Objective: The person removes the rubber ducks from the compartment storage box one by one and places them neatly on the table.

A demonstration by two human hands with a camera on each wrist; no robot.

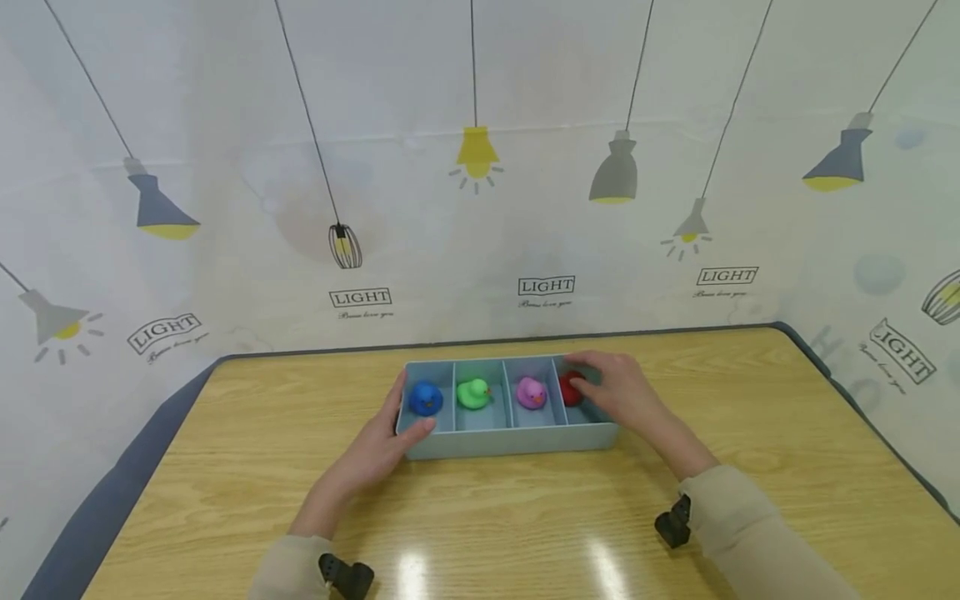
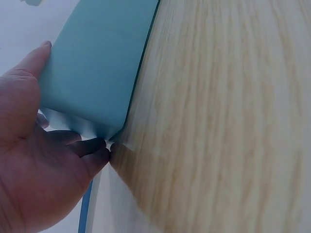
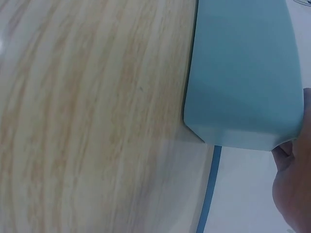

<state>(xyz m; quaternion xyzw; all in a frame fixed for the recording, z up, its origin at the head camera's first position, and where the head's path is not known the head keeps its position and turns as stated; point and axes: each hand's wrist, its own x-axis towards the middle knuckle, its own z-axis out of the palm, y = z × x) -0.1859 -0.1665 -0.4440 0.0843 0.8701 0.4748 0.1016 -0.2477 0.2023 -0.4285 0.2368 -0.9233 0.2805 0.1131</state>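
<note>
A pale blue box [image 1: 510,442] with a row of compartments sits on the table. From left to right it holds a blue toy duck [image 1: 426,400], a green toy duck [image 1: 474,393], a pink toy duck [image 1: 532,394] and a red toy [image 1: 571,388], partly covered. My left hand [image 1: 381,442] grips the box's left end, thumb over the front rim, fingers along the side. Reaching into the rightmost compartment, my right hand [image 1: 618,389] has its thumb against the red toy and its index finger by the back rim; its other fingers are hidden.
The wooden table [image 1: 495,517] extends around the box. Behind it and at both sides hangs a pale cloth [image 1: 450,308] printed with lamps. A small black device [image 1: 347,575] is worn at the left wrist, another black device [image 1: 673,523] at the right.
</note>
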